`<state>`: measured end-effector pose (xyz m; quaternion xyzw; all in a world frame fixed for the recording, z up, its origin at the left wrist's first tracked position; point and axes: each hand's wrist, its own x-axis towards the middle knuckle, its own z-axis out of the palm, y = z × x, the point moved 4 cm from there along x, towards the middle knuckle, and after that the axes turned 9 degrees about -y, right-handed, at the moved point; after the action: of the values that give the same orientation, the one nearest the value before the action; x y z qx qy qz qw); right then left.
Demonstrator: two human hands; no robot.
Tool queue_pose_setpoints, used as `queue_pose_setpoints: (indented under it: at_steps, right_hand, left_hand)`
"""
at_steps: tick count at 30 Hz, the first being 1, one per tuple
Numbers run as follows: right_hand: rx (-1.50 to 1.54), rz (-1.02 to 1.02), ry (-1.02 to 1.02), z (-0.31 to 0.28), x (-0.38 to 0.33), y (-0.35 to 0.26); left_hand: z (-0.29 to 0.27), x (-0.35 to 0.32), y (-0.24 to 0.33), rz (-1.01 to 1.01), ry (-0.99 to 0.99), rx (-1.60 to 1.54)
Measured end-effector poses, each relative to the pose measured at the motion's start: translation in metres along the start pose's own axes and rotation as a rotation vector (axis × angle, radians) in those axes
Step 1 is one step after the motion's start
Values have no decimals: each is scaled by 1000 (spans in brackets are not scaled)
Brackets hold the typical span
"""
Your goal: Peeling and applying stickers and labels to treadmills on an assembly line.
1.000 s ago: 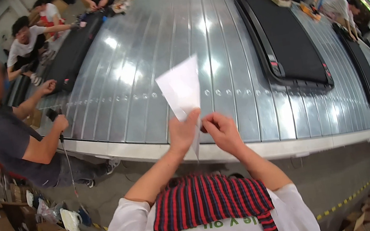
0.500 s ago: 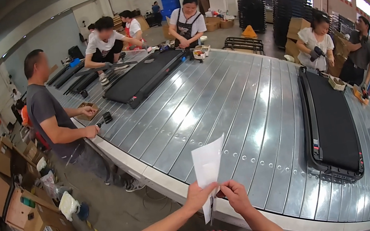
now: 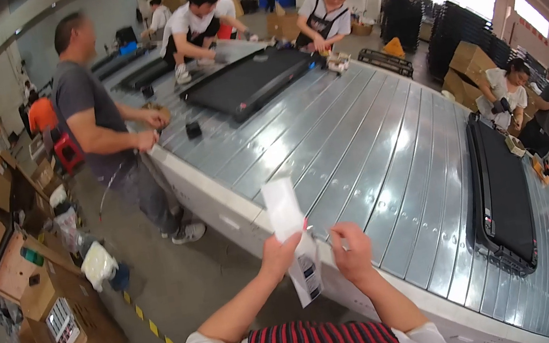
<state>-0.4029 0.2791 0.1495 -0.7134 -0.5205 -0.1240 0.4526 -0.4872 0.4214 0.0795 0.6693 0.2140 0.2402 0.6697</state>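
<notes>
A long white strip of label paper (image 3: 283, 203) stands up from my left hand (image 3: 281, 254), pinched between thumb and fingers near its middle. Its lower part carries dark print, and a small bit of red shows at its edge beside my thumb. To the right of the strip, a short gap away, my right hand (image 3: 351, 249) is raised with its fingers curled and fingertips together. Whether anything small sits in that pinch is hidden. Both hands are over the near edge of the metal-topped table (image 3: 330, 155).
Black treadmill-like decks lie on the table, one far left (image 3: 249, 83) and one at right (image 3: 504, 187). A person in grey (image 3: 92, 122) stands at the left edge; others work around the far side. Cardboard boxes (image 3: 72, 329) crowd the floor at left.
My right hand has come away from the paper strip, moving up and to the right. The strip has turned in my left hand and now leans left at its top. The whole view has shifted.
</notes>
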Motion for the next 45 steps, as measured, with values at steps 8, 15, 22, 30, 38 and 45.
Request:
queue_pose_setpoints:
  at_steps: [8,15,22,30,38,45]
  right_hand:
    - [64,-236,-361,71,42,-71]
    - [-20,-332,-378,117,72,-94]
    - [-133,-524,-530,155,87,-87]
    - [-31,-519,-455,156,130,-56]
    - [371,180,-126,116,168,72]
    - [923,321,-380,127,166,89]
  left_hand:
    - [-95,6,29,70,-105,-19]
    - [-133,16,8,129,-204,236]
    - [-159,29,-6,110,-153,259]
    - [-185,91,17,41,23,71]
    - [-183,132,63,40,-253,66]
    - [-156,154,56,55,-466,100]
